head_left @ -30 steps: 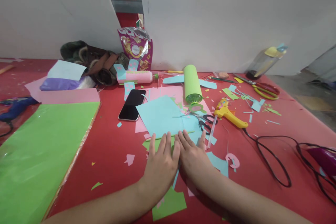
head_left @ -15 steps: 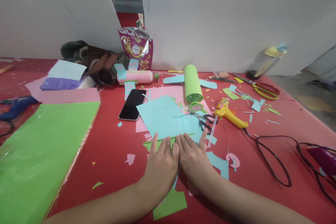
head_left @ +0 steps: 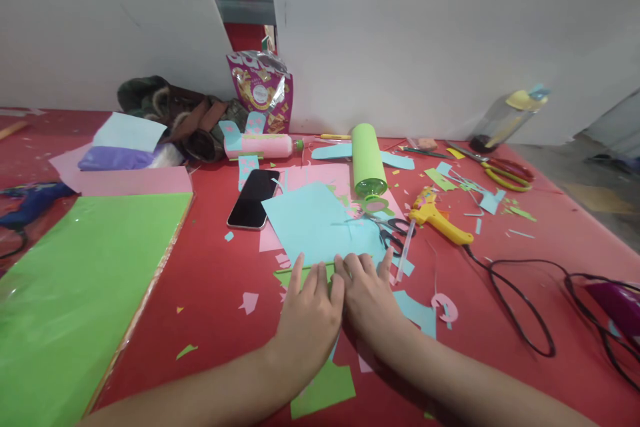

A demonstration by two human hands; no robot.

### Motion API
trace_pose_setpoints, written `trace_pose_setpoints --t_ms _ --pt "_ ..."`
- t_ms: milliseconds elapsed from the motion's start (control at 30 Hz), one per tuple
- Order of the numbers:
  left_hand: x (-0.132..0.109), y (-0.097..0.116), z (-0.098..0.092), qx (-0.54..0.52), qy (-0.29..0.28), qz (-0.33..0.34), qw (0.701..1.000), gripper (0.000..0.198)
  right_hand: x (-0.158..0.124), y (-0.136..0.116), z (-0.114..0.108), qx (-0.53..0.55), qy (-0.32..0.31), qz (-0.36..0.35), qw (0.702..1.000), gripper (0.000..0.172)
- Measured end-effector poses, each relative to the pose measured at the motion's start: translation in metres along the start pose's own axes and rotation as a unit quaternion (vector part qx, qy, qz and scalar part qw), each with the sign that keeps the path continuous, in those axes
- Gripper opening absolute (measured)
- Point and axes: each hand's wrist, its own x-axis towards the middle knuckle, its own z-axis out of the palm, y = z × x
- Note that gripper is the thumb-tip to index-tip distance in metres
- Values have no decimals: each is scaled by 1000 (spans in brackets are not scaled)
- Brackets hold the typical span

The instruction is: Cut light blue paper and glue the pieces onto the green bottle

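My left hand [head_left: 313, 310] lies palm down with its fingers stretched forward. Beside it, thumbs close together, my right hand [head_left: 367, 293] also rests palm down, its fingers slightly bent and the little finger apart. Under the fingertips of both runs a thin green paper roll [head_left: 290, 270], largely covered by the fingers. It lies along the near edge of a light blue paper sheet [head_left: 310, 220]. Green paper [head_left: 323, 390] shows below the wrists. Black-handled scissors [head_left: 393, 233] lie just beyond my right hand, partly over blue paper.
A yellow glue gun [head_left: 440, 220] with a black cord [head_left: 520, 307] lies on the right. Behind stands a green paper-covered cylinder [head_left: 367, 157] with blue wings. A phone [head_left: 255, 200], a pink wrapped bottle [head_left: 265, 146] and a large green sheet [head_left: 95, 280] are leftward. Paper scraps surround them.
The fingers of my right hand have bent and drawn back a little over the green paper roll. My left hand has hardly moved.
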Motion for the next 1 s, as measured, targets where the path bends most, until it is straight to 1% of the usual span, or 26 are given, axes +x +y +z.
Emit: trace_pose_setpoints --t_ms 100,233,333,433,567,600,700,867,1000 --pt "0 0 0 2 4 -2 1000 22 -1 0 3 -5 -6 2 1000 33" --pt "1 1 -2 8 23 -4 1000 21 -5 0 9 1 -15 -22 1000 35" --pt "0 2 -3 16 28 -3 999 22 -7 -1 8 30 -41 -36 998 36" --pt "-2 4 -3 24 24 -9 999 24 -8 -1 4 58 -77 -35 995 40" --pt "-4 5 -1 27 0 -15 1000 28 -8 0 -1 77 -126 -50 988 54" --pt "-3 5 -2 27 -5 -15 1000 28 -8 0 -1 79 -130 -52 987 55" --pt "-3 5 -3 28 -2 -10 1000 27 -11 -1 0 78 -104 -45 990 45" --pt "-5 7 -3 31 19 5 999 25 -19 -3 5 60 -22 -60 996 36" --pt "-7 7 -4 30 32 16 999 27 -22 -2 6 23 46 -71 996 30"
